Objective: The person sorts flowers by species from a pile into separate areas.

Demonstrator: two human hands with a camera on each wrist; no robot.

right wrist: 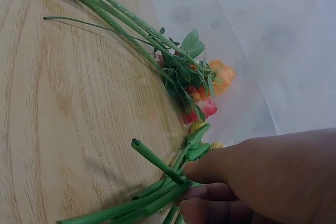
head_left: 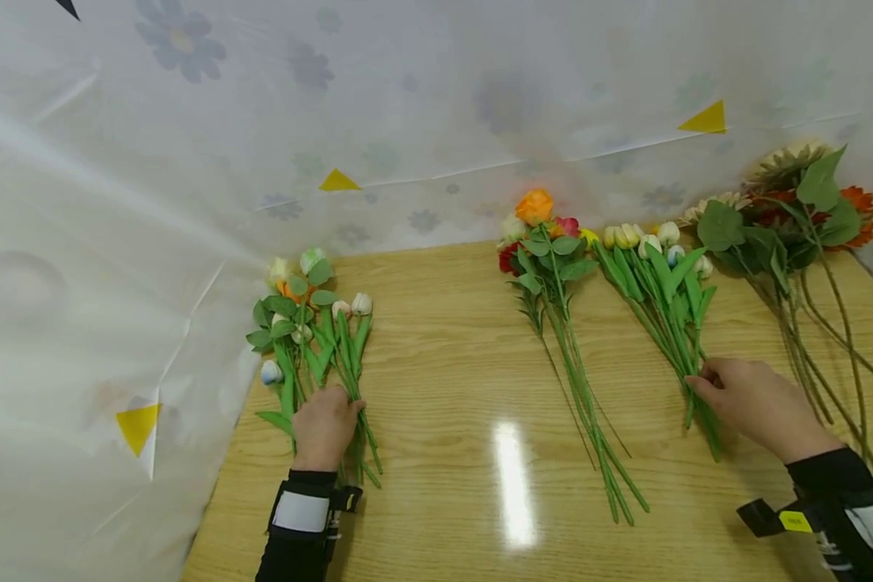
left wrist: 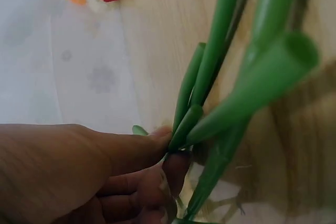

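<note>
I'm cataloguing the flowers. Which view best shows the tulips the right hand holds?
The head view: it shows the tulips from blooms to stem ends, the right hand pinching them. The right wrist view shows their stems closer, but few blooms; the left wrist view shows none of them.

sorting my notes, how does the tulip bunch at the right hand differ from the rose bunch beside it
The tulip bunch has pale yellow and white blooms, while the rose bunch shows orange and red. The tulip bunch has long, narrow leaves; the rose bunch, shorter, rounder ones. The right hand pinches the tulip bunch; the rose bunch lies untouched. Both have green stems.
</note>
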